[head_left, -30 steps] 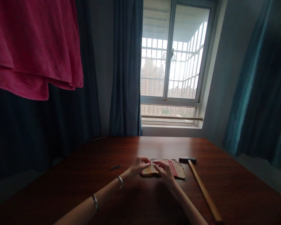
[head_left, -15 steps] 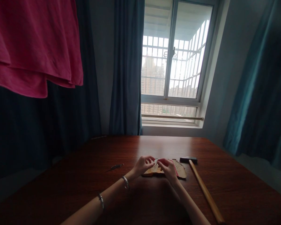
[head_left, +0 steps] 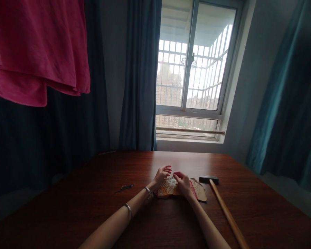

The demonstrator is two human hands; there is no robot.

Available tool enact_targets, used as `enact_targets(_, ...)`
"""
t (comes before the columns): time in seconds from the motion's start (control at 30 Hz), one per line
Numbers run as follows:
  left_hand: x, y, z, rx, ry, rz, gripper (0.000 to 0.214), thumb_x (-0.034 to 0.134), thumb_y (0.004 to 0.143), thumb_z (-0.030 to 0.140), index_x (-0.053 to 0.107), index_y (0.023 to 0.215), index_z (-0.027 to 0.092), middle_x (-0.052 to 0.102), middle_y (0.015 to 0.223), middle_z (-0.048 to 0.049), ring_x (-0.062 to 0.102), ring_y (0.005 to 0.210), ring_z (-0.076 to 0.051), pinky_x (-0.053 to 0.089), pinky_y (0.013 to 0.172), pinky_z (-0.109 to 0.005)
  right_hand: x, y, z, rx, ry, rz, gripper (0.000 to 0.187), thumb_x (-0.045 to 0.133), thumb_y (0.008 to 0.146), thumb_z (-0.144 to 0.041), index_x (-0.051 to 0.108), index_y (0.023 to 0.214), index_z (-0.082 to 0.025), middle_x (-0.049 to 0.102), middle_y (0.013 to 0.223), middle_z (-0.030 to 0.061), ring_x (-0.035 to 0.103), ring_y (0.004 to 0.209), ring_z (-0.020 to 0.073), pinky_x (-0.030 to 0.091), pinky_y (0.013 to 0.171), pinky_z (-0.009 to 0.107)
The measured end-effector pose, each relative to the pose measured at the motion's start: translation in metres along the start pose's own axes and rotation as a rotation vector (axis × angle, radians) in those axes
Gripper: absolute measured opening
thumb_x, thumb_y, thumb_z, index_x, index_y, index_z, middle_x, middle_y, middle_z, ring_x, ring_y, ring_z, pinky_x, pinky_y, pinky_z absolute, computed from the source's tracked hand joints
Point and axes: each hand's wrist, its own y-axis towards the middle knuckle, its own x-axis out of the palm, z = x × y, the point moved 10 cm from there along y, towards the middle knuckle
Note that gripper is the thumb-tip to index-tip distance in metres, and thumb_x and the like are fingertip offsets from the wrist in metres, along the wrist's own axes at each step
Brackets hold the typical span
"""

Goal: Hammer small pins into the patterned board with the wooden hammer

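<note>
A flat tan board, patterned with many small holes or dots and a red stripe, lies on the table under my hands. Several thin metal pins stand up near its far edge. At the left side of the board, my left hand is raised with its fingers apart and nothing visible in them. My right hand hovers over the middle of the board, thumb and fingertips pinched on a thin upright pin. Whether that pin touches the board I cannot tell. Bracelets circle my left wrist and forearm.
A hammer with a long wooden handle lies right of the board. Several thin dark metal pieces rest on the brown table to the left. Beyond the table are a window and curtains; a pink cloth hangs at upper left.
My left hand has moved away from the right fingertips, up and left, and its fingers have spread. My right hand has shifted slightly; more of the pins and board now show.
</note>
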Motion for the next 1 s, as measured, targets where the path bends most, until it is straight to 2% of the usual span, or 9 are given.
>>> enact_targets(0.13, 0.003, -0.001, -0.01, 0.0, -0.199, -0.033, 0.052, 0.044, 0.052, 0.007, 0.056, 0.103, 0.009, 0.06, 0.09, -0.0093, 0.056, 0.085, -0.016, 0.044, 0.076, -0.028, 0.003, -0.005, 0.007, -0.005, -0.044, -0.011, 0.029, 0.056, 0.072, -0.045, 0.068, 0.078, -0.02, 0.07, 0.075, 0.005, 0.063, 0.071, 0.0204, 0.048, 0.066, 0.031)
enact_targets(0.23, 0.001, -0.006, -0.011, 0.022, -0.241, -0.036, 0.053, 0.044, 0.051, 0.007, 0.056, 0.103, 0.01, 0.06, 0.087, -0.0079, 0.056, 0.084, -0.016, 0.044, 0.076, -0.028, 0.004, -0.006, 0.01, -0.012, -0.07, -0.017, 0.025, 0.055, 0.073, -0.041, 0.067, 0.078, -0.021, 0.07, 0.076, 0.0037, 0.063, 0.069, 0.0194, 0.048, 0.064, 0.03)
enact_targets(0.5, 0.0, -0.013, -0.006, 0.021, -0.023, -0.01, 0.051, 0.047, 0.052, 0.01, 0.058, 0.102, 0.012, 0.061, 0.084, -0.0062, 0.056, 0.077, -0.016, 0.042, 0.062, -0.024, 0.006, -0.009, 0.007, -0.044, -0.131, -0.026, 0.022, 0.051, 0.076, -0.036, 0.067, 0.079, -0.021, 0.07, 0.075, 0.0028, 0.062, 0.069, 0.0181, 0.047, 0.065, 0.029)
enact_targets(0.7, 0.003, -0.015, -0.003, 0.011, 0.038, -0.026, 0.048, 0.048, 0.054, 0.011, 0.059, 0.101, 0.012, 0.062, 0.081, -0.005, 0.055, 0.069, -0.013, 0.039, 0.056, -0.022, 0.007, -0.01, 0.004, -0.06, -0.162, -0.033, 0.022, 0.05, 0.077, -0.035, 0.067, 0.08, -0.023, 0.069, 0.075, 0.0021, 0.061, 0.068, 0.0176, 0.046, 0.064, 0.028)
enact_targets(0.83, 0.003, -0.017, 0.001, 0.03, 0.091, -0.014, 0.046, 0.049, 0.057, 0.012, 0.059, 0.101, 0.012, 0.063, 0.081, -0.0049, 0.056, 0.071, -0.014, 0.041, 0.058, -0.023, 0.008, -0.011, 0.003, -0.076, -0.183, -0.038, 0.02, 0.05, 0.078, -0.033, 0.067, 0.079, -0.023, 0.069, 0.075, 0.002, 0.06, 0.068, 0.0169, 0.046, 0.064, 0.027)
enact_targets(1.0, 0.006, -0.019, 0.007, 0.11, 0.186, -0.048, 0.036, 0.052, 0.062, 0.014, 0.058, 0.097, 0.013, 0.063, 0.083, -0.0049, 0.058, 0.078, -0.016, 0.044, 0.069, -0.027, 0.01, -0.01, 0.004, -0.1, -0.197, -0.07, 0.017, 0.051, 0.077, -0.028, 0.068, 0.076, -0.023, 0.067, 0.073, 0.0018, 0.059, 0.067, 0.0157, 0.046, 0.063, 0.026)
